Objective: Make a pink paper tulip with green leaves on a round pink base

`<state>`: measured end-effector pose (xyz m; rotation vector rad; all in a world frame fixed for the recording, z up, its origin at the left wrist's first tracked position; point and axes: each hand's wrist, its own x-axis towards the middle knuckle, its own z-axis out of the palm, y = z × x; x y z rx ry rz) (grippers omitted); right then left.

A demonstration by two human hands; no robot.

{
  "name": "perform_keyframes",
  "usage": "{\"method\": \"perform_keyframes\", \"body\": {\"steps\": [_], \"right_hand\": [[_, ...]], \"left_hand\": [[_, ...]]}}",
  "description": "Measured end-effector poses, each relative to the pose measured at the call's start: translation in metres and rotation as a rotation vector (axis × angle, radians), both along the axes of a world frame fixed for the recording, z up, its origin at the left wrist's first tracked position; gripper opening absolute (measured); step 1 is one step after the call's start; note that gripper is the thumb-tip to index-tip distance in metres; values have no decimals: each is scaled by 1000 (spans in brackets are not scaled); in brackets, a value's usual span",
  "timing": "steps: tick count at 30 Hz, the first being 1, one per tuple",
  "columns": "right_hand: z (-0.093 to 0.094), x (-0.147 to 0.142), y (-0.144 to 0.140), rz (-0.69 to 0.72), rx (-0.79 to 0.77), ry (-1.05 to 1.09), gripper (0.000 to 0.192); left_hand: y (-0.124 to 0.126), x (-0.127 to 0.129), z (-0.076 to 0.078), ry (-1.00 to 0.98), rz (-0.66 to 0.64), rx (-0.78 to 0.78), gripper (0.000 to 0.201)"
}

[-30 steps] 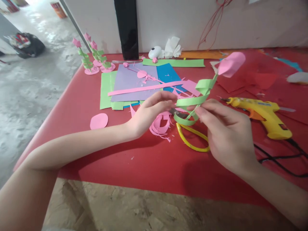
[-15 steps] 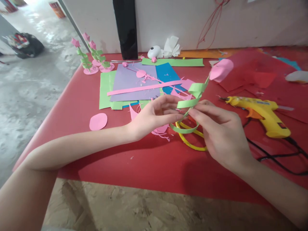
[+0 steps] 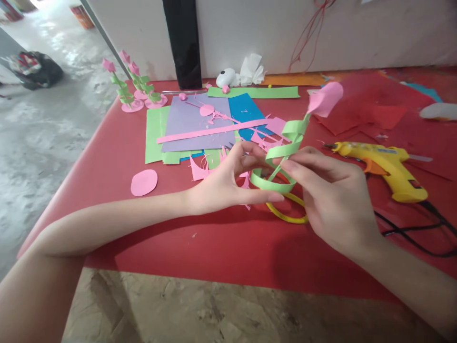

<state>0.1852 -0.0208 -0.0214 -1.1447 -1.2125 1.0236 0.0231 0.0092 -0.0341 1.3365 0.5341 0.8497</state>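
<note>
Both my hands hold a paper flower above the red table [image 3: 178, 247]. Its pink bud [image 3: 325, 98] tops a thin stem wrapped by a spiralling green paper strip [image 3: 285, 147]. My left hand [image 3: 232, 178] pinches the lower loop of the strip between thumb and fingers. My right hand [image 3: 332, 200] grips the stem and strip from the right. Under the hands lie yellow-handled scissors [image 3: 285, 214] and pink paper scraps [image 3: 200, 169].
A yellow glue gun [image 3: 385, 166] with a black cord lies at the right. Sheets of purple, green and blue paper [image 3: 193, 126] lie behind the hands, a pink oval [image 3: 144, 182] to their left. Finished paper flowers [image 3: 134, 85] stand at the table's far left corner.
The flower has tipped more upright and shifted slightly left. My left hand has moved from the strip's upper turn down to its lowest loop, thumb now under it.
</note>
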Motion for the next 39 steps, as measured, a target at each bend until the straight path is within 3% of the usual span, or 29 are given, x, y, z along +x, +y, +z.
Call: {"method": "perform_keyframes", "body": {"steps": [8, 15, 20, 28, 39], "right_hand": [[3, -1, -3, 26, 24, 45, 11], [2, -2, -3, -28, 5, 44, 7], [0, -2, -5, -5, 29, -15, 7], [-1, -2, -6, -15, 23, -29, 5], [1, -1, -4, -8, 18, -56, 7]], "left_hand": [[7, -2, 2, 75, 112, 129, 17], [8, -8, 1, 182, 347, 660, 15], [5, -9, 7, 292, 342, 813, 21], [9, -8, 6, 274, 331, 680, 15], [3, -6, 11, 205, 262, 222, 22]]}}
